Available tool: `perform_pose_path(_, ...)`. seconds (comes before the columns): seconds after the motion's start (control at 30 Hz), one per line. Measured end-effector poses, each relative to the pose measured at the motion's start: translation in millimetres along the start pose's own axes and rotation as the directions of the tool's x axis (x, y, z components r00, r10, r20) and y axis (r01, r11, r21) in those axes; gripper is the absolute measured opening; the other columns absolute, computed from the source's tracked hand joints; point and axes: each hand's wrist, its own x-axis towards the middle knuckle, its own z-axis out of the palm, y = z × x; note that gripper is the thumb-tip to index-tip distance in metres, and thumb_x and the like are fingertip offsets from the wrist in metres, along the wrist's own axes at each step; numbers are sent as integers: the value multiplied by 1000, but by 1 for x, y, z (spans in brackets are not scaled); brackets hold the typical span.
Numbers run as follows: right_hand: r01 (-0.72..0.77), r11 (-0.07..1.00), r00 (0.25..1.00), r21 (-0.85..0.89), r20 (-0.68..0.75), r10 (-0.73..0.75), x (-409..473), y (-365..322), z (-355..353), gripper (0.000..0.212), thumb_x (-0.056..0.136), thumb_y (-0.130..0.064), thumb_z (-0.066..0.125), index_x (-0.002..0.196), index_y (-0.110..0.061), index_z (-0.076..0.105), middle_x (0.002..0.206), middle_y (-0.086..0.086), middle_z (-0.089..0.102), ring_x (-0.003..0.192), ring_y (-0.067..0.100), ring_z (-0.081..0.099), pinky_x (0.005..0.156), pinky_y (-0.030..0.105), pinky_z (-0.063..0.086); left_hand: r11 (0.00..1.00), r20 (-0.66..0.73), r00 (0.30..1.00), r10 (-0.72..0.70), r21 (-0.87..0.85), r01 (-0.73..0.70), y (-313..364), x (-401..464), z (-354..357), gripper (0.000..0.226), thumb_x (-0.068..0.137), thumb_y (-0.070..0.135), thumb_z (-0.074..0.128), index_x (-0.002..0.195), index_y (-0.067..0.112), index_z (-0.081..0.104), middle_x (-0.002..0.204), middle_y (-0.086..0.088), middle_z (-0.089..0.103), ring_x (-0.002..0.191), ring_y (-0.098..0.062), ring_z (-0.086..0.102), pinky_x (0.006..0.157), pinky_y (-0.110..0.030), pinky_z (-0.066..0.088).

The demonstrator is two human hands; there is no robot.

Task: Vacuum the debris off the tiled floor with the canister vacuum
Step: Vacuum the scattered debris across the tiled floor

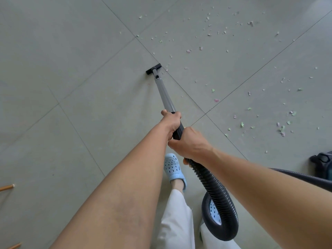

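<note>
Overall, the floor (75, 51) is laid in large grey-green tiles with thin dark joints crossing at angles. Debris (224, 31), small pale green, pink and white scraps, lies scattered over the tiles on the right and far side; the tiles on the left show almost none.

The person stands with both bare forearms stretched forward. A ribbed black hose (218, 194) loops down from the near end of the wand, curls in front of the right leg, then runs off toward the right edge. White trousers (177, 218) and a pale blue perforated clog (173, 168) show between the arms; a second clog is partly visible through the hose loop.

A grey metal wand (165, 94) slopes away from the hands down to the floor. Its black handle section sits between the two hands. The left hand (171, 121) is wrapped around the wand at the top of the handle section. The right hand (192, 143) is clamped around the lower handle, just above where the hose joins.

At the right edge a dark canister (322, 163) is partly in view, resting on the floor.

The black nozzle (153, 68) lies flat on the floor, beside a tile joint, at the left margin of the debris field.

Two wooden ends (8, 187) enter at the lower left edge; what they belong to cannot be told.
</note>
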Motion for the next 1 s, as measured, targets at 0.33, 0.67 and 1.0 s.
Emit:
perform_pose_path(0.33,-8,1000,1000,11,-1,8,-39,48,9,18,83,-27,59,77,-12,51,60,1,56,52,26,72,54,37,60,1000,19,1000,-11,16,11,-35,-44,33,30,93,17,42,116,13,24,79,-7,41,64,-19,43,49,-27,35)
perform_pose_path(0.67,-134,901,984,412,166,71,-58,63,25,19,85,-21,64,79,-6,54,63,8,51,28,16,51,35,24,46,961,-26,1000,7,277,0,-49,-60,33,38,97,19,39,129,11,20,117,-22,53,80,-28,51,72,-34,46)
perform_pose_path(1.0,-212,860,954,465,289,79,-58,41,38,17,87,-21,63,86,-8,52,69,10,49,34,18,50,40,23,45,889,-84,996,38,457,5,-51,-53,5,59,100,19,39,150,8,9,141,-22,44,124,-37,49,95,-41,41)
